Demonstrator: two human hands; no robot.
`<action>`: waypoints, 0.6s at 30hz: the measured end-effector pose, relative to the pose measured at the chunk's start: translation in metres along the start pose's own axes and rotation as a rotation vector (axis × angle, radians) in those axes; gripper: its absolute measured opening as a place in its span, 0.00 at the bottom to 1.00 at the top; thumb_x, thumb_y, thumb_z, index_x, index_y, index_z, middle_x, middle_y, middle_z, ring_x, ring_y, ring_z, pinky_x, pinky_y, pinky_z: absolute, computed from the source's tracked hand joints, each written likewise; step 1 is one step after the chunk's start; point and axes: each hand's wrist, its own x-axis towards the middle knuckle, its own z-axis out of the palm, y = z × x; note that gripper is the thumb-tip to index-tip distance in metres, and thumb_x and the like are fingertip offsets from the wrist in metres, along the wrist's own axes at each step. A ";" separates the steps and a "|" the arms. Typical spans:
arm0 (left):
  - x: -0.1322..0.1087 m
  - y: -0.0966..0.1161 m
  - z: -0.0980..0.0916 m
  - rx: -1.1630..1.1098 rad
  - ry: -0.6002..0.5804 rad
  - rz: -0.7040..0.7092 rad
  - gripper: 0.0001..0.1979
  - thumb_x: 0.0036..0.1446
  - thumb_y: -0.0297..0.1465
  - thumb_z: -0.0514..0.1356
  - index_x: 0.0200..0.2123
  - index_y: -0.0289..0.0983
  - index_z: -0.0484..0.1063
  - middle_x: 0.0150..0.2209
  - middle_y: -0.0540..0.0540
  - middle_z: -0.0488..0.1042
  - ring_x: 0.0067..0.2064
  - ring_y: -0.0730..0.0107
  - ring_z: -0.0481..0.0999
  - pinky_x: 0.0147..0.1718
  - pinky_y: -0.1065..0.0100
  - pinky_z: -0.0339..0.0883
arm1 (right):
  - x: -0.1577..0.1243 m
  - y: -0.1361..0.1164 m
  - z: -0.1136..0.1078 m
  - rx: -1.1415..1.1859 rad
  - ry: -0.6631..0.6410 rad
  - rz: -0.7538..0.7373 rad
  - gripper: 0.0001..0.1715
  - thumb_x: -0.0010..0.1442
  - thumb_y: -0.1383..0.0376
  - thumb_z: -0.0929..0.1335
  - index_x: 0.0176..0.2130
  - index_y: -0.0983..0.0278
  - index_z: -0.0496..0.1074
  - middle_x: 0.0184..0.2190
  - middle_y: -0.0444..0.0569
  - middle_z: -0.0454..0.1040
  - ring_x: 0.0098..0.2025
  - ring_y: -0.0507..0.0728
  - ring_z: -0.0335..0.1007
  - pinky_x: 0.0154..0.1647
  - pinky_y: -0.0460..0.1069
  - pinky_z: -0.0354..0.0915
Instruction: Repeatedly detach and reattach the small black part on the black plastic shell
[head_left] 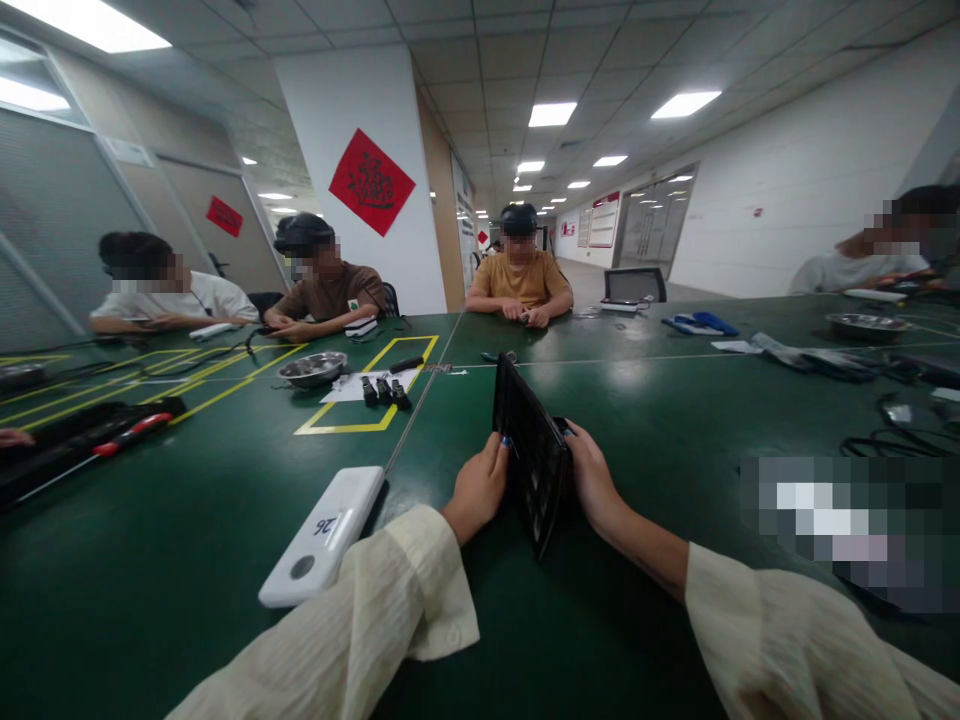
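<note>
L sleeve [322, 630], approx. 7 o'clock, is cream w/ thin, crinkly fabric; wide, loose cuff [427, 560] has a sm. round button [452, 636] at its 5 o'clock. R sleeve [795, 640], approx. 4 o'clock, same col., creased, ends partway up forearm [652, 562].

Green tabletop [675, 450] with yellow lines [345, 430], a white oblong device [330, 540], metal bowls [309, 382].

Room on tabletop [667, 430] beside right fingers [582, 442], white device [324, 545] an obstacle leftward.
</note>
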 end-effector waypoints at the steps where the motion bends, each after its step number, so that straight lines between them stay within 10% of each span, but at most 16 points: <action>1: 0.000 -0.001 0.001 -0.019 0.003 0.009 0.17 0.63 0.36 0.40 0.46 0.37 0.64 0.36 0.43 0.74 0.38 0.64 0.73 0.37 0.69 0.62 | 0.001 0.000 0.000 0.007 -0.002 0.006 0.27 0.50 0.55 0.67 0.50 0.61 0.68 0.30 0.45 0.77 0.37 0.59 0.72 0.33 0.51 0.66; 18: 0.001 -0.002 0.001 -0.221 0.056 0.057 0.07 0.62 0.34 0.43 0.36 0.40 0.58 0.28 0.51 0.67 0.30 0.70 0.68 0.32 0.70 0.60 | -0.003 -0.007 0.003 0.034 -0.032 0.031 0.27 0.49 0.55 0.67 0.48 0.61 0.68 0.32 0.46 0.77 0.38 0.60 0.72 0.32 0.51 0.66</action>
